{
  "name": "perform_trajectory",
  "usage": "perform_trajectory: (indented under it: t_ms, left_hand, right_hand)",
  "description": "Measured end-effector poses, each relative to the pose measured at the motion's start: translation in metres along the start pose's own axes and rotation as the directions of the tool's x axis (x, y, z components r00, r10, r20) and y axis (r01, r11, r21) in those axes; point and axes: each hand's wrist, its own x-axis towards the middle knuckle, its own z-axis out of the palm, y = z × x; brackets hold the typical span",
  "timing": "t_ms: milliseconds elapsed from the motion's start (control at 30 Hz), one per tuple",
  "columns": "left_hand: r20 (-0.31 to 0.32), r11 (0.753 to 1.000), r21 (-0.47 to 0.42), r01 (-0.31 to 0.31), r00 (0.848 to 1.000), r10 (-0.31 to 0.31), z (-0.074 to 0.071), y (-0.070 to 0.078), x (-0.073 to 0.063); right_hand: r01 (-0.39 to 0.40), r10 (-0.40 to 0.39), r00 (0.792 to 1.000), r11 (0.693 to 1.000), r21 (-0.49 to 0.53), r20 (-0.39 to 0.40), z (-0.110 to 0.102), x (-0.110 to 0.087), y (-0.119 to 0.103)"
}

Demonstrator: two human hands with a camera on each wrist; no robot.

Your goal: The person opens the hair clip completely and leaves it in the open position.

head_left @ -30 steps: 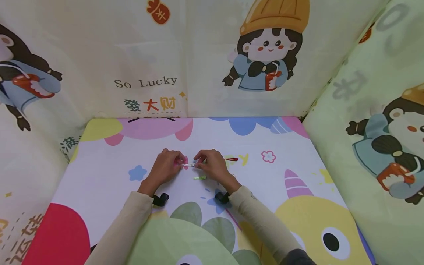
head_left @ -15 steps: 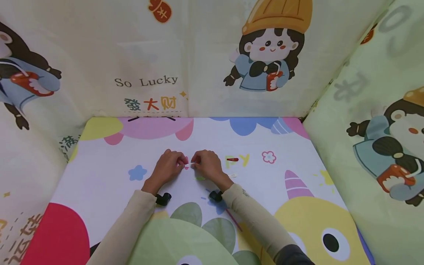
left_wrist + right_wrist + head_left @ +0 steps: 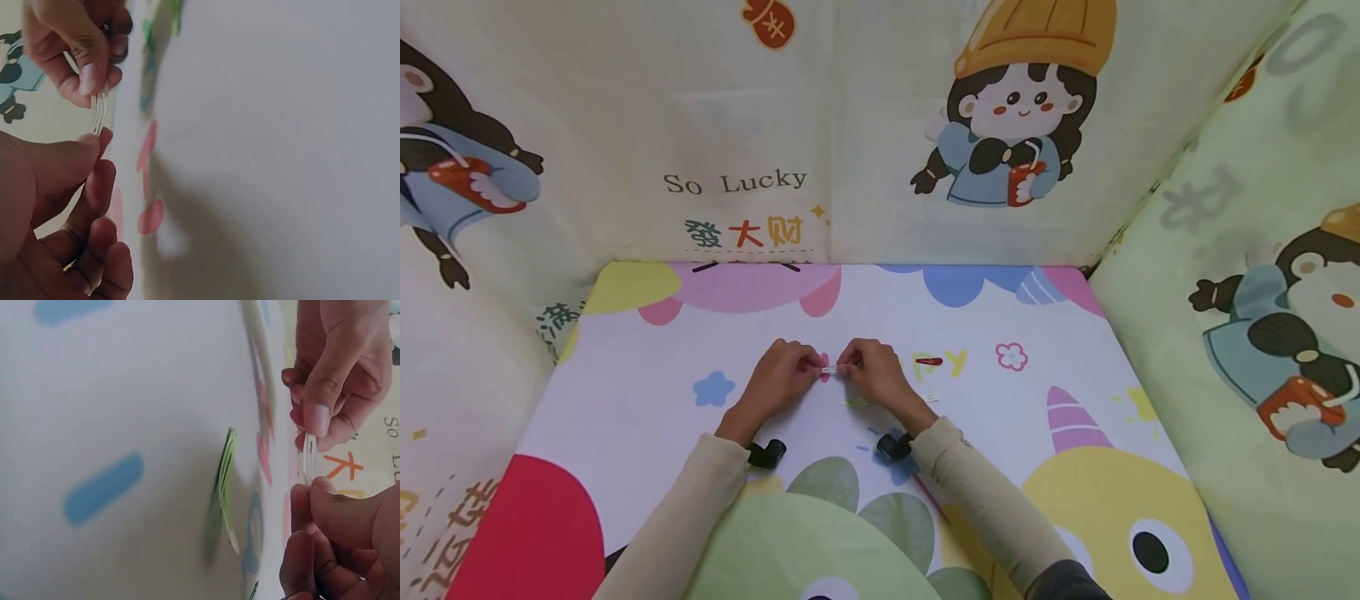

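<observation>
Between my two hands, a white snap hair clip (image 3: 829,370) is held just over the table. My left hand (image 3: 781,372) pinches one end between thumb and forefinger. The other end is pinched by my right hand (image 3: 874,372), with its thumb on the clip. In the left wrist view the clip (image 3: 99,114) shows slim separate strips between the fingertips. A green hair clip (image 3: 227,490) lies on the table close to my right hand. Further right lie a red hair clip (image 3: 929,361) and another white hair clip (image 3: 931,398), the latter beside my right wrist.
The table (image 3: 647,392) has a printed cover with cartoon shapes. Printed cloth walls (image 3: 880,225) stand at its back, left and right. A thin dark reddish stick-like line (image 3: 931,498) shows beside my right forearm; whether it is printed I cannot tell.
My right hand shifted left toward my left hand, then slightly back right. The white clip is still between both hands and sits a little higher in view. The clips on the table stay put.
</observation>
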Motion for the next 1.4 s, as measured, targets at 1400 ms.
perform_trajectory:
  t_ms: [1400]
  left_hand:
    - [0.066, 0.930, -0.366, 0.048, 0.997, -0.026, -0.010, 0.003, -0.016]
  right_hand:
    - [-0.061, 0.034, 0.997, 0.900, 0.432, 0.071, -0.016, -0.013, 0.002]
